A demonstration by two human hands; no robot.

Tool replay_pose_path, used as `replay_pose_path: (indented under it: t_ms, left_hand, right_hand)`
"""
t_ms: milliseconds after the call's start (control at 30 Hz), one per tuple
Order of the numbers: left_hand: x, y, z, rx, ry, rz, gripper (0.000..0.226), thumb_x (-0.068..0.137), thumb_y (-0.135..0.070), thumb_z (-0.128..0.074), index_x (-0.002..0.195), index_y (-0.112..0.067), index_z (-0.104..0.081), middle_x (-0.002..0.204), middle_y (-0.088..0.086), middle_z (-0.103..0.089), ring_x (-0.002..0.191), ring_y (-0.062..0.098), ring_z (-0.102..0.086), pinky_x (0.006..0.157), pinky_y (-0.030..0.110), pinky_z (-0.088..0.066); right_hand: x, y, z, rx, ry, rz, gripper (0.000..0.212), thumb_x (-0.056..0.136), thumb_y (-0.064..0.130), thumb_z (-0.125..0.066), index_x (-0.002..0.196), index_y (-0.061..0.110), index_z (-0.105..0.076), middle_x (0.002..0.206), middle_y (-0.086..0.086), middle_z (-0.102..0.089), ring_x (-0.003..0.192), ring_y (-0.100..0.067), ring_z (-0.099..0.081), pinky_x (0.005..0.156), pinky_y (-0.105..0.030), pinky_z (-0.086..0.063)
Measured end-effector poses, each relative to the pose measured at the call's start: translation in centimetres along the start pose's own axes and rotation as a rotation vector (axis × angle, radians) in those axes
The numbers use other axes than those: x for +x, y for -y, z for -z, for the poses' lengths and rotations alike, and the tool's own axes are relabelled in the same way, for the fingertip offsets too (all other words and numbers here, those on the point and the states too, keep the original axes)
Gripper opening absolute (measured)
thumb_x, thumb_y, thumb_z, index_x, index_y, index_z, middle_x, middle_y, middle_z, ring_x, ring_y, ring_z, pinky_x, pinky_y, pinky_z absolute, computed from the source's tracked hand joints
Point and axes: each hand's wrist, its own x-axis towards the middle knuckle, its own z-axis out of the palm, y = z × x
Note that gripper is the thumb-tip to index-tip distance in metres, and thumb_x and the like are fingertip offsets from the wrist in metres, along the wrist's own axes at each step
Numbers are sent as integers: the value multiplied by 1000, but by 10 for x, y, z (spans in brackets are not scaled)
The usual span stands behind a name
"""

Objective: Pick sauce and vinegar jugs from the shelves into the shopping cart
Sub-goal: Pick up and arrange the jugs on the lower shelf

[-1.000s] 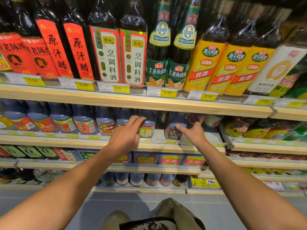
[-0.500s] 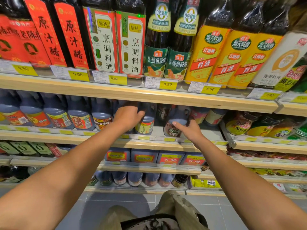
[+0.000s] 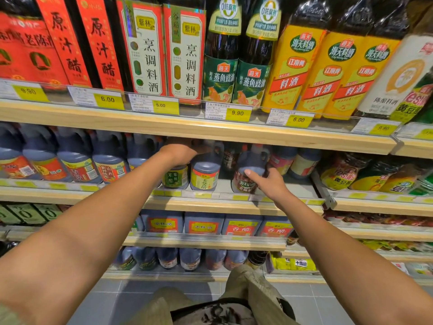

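Dark jugs stand in a row on the second shelf (image 3: 210, 202). My left hand (image 3: 180, 153) reaches in under the upper shelf board, over a green-labelled jug (image 3: 175, 178). Its fingers stretch towards the top of a yellow-labelled jug (image 3: 205, 171) and lie in shadow, so their grip is hidden. My right hand (image 3: 269, 181) holds the body of a jug with a dark red label (image 3: 244, 185). The thumb lies on its front and the fingers curl round its right side. That jug stands on the shelf. No shopping cart is in view.
Tall sauce and cooking-wine bottles (image 3: 220, 55) fill the top shelf, with yellow price tags (image 3: 236, 113) along its edge. More jugs (image 3: 77, 165) stand to the left, sauce packets (image 3: 339, 174) to the right. Lower shelves hold square vinegar jugs (image 3: 202, 224). Grey tile floor (image 3: 105, 299) lies below.
Both hands have pushed deeper into the second shelf. The left hand went from in front of the jugs to over their tops. The right hand closed round the red-labelled jug.
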Motion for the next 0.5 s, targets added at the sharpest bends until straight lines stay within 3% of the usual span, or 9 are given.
replay_pose_path:
  t_ms: [100,133,200,233,300,400,467,500]
  left_hand:
    - [-2,-3,2,-2,-5,-27,71,95,-65,-52,151,-24,-43,162,6,-35,147,32,-33,119,41,-24]
    - [-4,-6,1,-17,-3,2,67,96,-64,-50,148,-23,-49,155,8,-46,141,32,-41,115,41,-29]
    - [-9,-12,-2,-18,16,79,55,98,-65,-41,111,-20,-69,111,9,-72,107,29,-60,94,35,-40]
    - [-11,-13,-5,23,-3,91,54,100,-64,-38,86,-20,-66,92,5,-71,91,27,-59,85,33,-39]
    - [-19,-14,-13,109,-86,89,53,101,-55,-43,65,-18,-52,79,6,-64,82,28,-56,74,32,-38]
    - [-37,-1,-35,81,-323,8,40,99,-41,-55,75,-10,-54,75,7,-55,77,30,-58,65,35,-40]
    - [-52,12,-52,95,-483,-119,22,97,-30,-58,104,-9,-58,97,11,-56,90,28,-55,70,38,-44]
    - [-57,18,-59,142,-523,-177,28,95,-25,-59,118,-11,-57,109,11,-56,100,28,-54,76,41,-48]
  right_hand:
    - [1,0,0,4,6,0,90,55,75,-77,116,11,-59,116,-5,-69,104,-22,-67,95,-50,-57]
    - [2,0,1,7,11,-2,94,52,77,-76,117,11,-59,116,-5,-69,105,-22,-67,94,-49,-57]
    - [2,2,2,12,27,-10,97,51,77,-75,119,10,-58,117,-6,-69,105,-22,-67,94,-48,-58]
    - [2,3,3,16,37,-16,98,51,77,-75,120,10,-58,117,-6,-69,105,-21,-67,93,-48,-58]
    - [4,0,6,28,54,-26,99,51,80,-76,120,10,-59,117,-5,-70,105,-21,-68,91,-45,-59]
    - [9,-6,6,40,73,-31,102,50,86,-76,119,12,-60,118,-5,-71,106,-20,-69,89,-42,-60]
    - [6,-3,5,55,69,-41,91,58,76,-77,119,12,-58,118,-5,-69,106,-21,-67,91,-44,-59]
    - [3,1,4,53,62,-44,83,65,70,-77,119,11,-57,118,-5,-68,107,-21,-67,92,-45,-59]
